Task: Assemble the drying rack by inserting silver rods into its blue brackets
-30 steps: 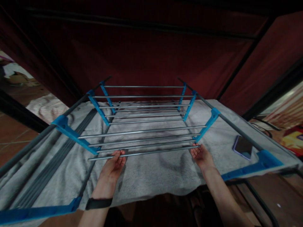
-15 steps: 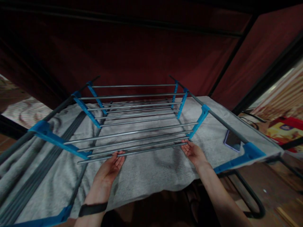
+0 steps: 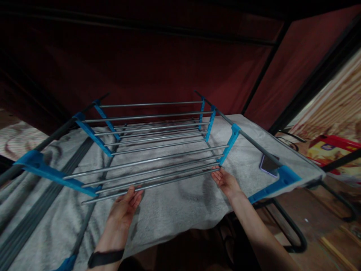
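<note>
A rack of grey metal tubes and blue plastic brackets, which looks like a shoe rack (image 3: 158, 160), lies on a grey blanket (image 3: 175, 210). Along its near side is a loose metal tube (image 3: 169, 183), its left end sticking out past the lower left blue bracket (image 3: 70, 183). My left hand (image 3: 126, 207) pinches this tube left of its middle, palm turned up. At the tube's right end, my right hand (image 3: 225, 183) has its fingers closed around it, just below the right blue bracket (image 3: 229, 145). Whether the right end touches the bracket, I cannot tell.
Several spare tubes (image 3: 47, 205) lie bundled on the blanket at the left. A phone (image 3: 269, 166) rests on the right, under the rack's side pole. A dark red panel (image 3: 158, 67) stands behind. A red and yellow package (image 3: 332, 150) is at the far right.
The view has shifted, so the rack and phone appear farther left. Both hands stay on the same tube, which keeps nearly the same place against the rack.
</note>
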{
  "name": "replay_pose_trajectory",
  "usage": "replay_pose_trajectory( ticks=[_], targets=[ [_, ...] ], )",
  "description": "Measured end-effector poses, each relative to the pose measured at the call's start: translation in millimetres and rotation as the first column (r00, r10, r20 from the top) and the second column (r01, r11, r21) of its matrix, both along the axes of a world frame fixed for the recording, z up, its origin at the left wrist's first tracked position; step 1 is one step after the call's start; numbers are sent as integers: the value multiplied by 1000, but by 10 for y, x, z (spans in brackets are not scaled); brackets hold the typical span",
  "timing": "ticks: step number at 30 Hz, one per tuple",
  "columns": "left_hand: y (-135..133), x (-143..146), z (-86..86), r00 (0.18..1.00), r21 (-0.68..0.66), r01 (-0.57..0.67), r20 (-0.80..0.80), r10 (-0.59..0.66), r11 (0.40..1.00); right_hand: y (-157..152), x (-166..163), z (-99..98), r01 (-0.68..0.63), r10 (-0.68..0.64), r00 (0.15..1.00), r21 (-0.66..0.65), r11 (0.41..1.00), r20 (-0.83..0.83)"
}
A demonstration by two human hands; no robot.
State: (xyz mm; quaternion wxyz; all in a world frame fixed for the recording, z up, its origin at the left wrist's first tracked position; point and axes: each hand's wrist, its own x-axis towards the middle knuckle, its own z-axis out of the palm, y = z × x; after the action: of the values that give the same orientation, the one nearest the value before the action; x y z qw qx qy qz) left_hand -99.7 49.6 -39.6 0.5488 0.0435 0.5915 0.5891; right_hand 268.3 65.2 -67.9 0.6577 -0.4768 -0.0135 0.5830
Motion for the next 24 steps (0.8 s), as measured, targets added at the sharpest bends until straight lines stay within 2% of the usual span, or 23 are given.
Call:
replay_pose_trajectory(
  ticks=[5,11,18,24],
  targets=[
    [22,54,21,998,-34,-24,-56,22,999,-15,-18,-59,10,-12,999,60,998,31],
    [44,49,40,999,-50,-30,-27,29,998,-19,-93,-110,11,-17,996,76,997,83],
    [14,-18,37,1000,-1,-30,0,30,1000,-15,-166,-93,-2,-7,995,96,995,98],
    [-9,62,45,999,-22,0,48,1,1000,-53,-146,-71,-39,33,996,73,997,88]
  ],
)
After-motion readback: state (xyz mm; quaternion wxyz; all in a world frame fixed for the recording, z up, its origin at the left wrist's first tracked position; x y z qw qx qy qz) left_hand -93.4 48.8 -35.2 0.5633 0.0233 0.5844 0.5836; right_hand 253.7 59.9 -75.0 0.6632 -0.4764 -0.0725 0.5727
